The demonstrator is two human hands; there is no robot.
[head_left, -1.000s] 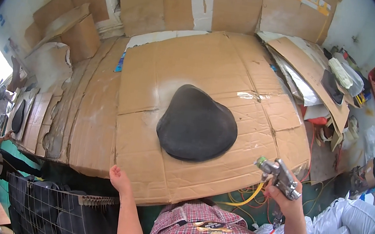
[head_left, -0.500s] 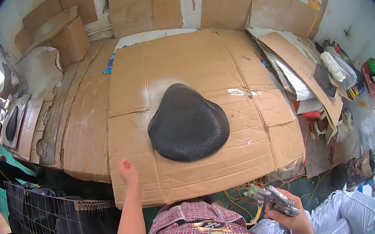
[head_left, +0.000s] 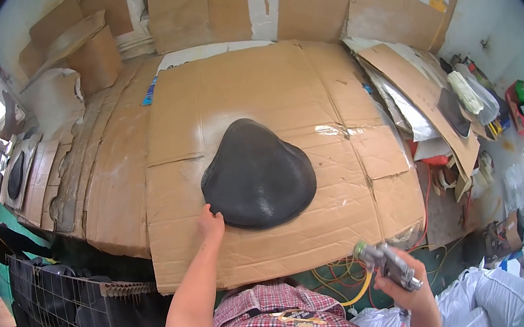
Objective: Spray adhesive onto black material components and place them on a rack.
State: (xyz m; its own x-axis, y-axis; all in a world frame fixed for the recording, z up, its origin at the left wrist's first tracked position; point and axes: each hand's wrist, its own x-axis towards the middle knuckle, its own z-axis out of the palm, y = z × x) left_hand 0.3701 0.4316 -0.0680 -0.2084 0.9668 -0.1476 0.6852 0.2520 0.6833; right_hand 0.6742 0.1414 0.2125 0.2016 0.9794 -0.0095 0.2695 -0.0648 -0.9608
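A black, rounded triangular saddle (head_left: 260, 176) lies on a cardboard sheet (head_left: 283, 252), with a soft sheen on its near part. At its near left edge is my left hand (head_left: 212, 225), the fingertips closed against the rim; the exact grip is partly hidden. My right hand (head_left: 403, 285) is wrapped around a metal spray gun (head_left: 388, 263), held off the sheet's near right edge. The gun's nozzle end points left, and a hose hangs below it.
Stacked cardboard (head_left: 418, 85) and tools fill the far right. White sacks (head_left: 487, 312) stand at the near right, by tangled hoses (head_left: 339, 279) on the floor. A wire rack (head_left: 79, 298) with black items stands near left. Another black saddle (head_left: 16, 174) lies far left.
My left hand has moved right and forward from the bare cardboard to the saddle's edge. The sheen on the saddle has shifted. The spray gun has turned slightly in my right hand.
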